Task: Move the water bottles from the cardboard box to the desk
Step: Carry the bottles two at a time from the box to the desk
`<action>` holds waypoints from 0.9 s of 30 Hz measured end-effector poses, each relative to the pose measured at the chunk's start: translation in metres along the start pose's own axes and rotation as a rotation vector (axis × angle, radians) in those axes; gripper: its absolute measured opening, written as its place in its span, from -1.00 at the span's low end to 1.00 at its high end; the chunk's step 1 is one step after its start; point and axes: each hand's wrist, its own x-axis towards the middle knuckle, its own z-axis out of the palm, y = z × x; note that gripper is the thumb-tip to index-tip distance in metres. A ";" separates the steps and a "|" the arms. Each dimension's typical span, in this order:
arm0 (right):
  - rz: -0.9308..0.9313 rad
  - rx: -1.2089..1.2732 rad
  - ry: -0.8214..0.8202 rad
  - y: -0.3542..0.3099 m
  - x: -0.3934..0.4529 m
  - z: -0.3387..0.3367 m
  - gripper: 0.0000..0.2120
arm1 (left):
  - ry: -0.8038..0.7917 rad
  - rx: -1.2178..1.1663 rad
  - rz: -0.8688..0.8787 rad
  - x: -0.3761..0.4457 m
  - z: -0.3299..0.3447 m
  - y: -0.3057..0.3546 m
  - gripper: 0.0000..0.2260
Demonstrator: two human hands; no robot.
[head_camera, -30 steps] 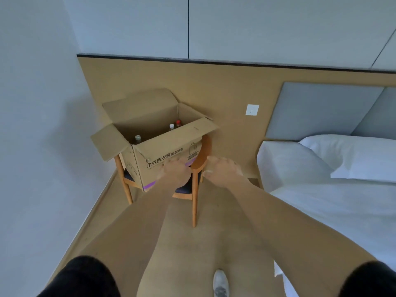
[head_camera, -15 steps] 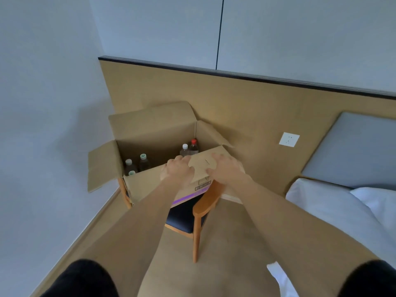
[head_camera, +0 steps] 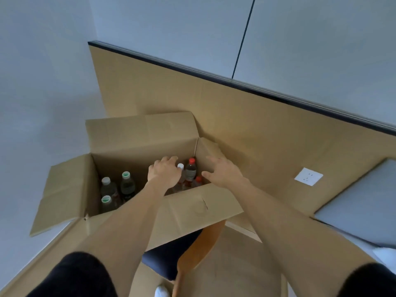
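Head view: left hand (head_camera: 165, 172) curls beside the white-capped bottle (head_camera: 180, 168) and right hand (head_camera: 221, 174) hovers spread, empty, near a red-capped bottle (head_camera: 190, 171), all bottles upright inside the open cardboard box (head_camera: 192, 211), apparently awaiting lifting.

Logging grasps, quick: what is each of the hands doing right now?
Left hand: fingers curled down beside the white-capped bottle; grip cannot be told.
Right hand: open, holding nothing, above the cardboard box.

Left hand (head_camera: 165, 173) covers the white-capped bottle (head_camera: 180, 166), its grip unclear; box wall (head_camera: 192, 209) hides a red-capped bottle's (head_camera: 198, 179) body; the chair (head_camera: 199, 249) is mostly concealed.
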 end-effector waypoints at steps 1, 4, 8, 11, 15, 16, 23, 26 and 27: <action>-0.003 -0.010 -0.011 0.002 0.015 0.000 -0.46 | -0.007 0.005 -0.013 0.013 0.001 -0.004 -0.54; -0.014 0.003 -0.035 0.005 0.056 0.005 -0.47 | -0.026 0.019 -0.048 0.050 0.000 -0.019 -0.55; -0.073 0.011 -0.107 0.005 0.093 0.020 -0.43 | -0.056 0.024 -0.093 0.076 0.007 -0.038 -0.55; -0.103 0.041 -0.162 0.002 0.121 0.031 -0.39 | -0.058 0.013 -0.128 0.090 0.013 -0.052 -0.54; -0.171 0.055 -0.241 -0.007 0.156 0.053 -0.36 | -0.067 -0.016 -0.178 0.100 0.025 -0.070 -0.53; -0.187 0.046 -0.252 -0.009 0.163 0.059 -0.36 | -0.073 -0.021 -0.194 0.100 0.027 -0.074 -0.53; -0.296 0.005 -0.312 -0.011 0.206 0.087 -0.38 | -0.119 -0.015 -0.284 0.104 0.042 -0.088 -0.51; -0.314 -0.008 -0.334 -0.009 0.218 0.096 -0.39 | -0.198 -0.019 -0.279 0.108 0.053 -0.086 -0.48; -0.316 -0.011 -0.337 -0.008 0.221 0.098 -0.39 | -0.234 -0.022 -0.260 0.110 0.057 -0.083 -0.46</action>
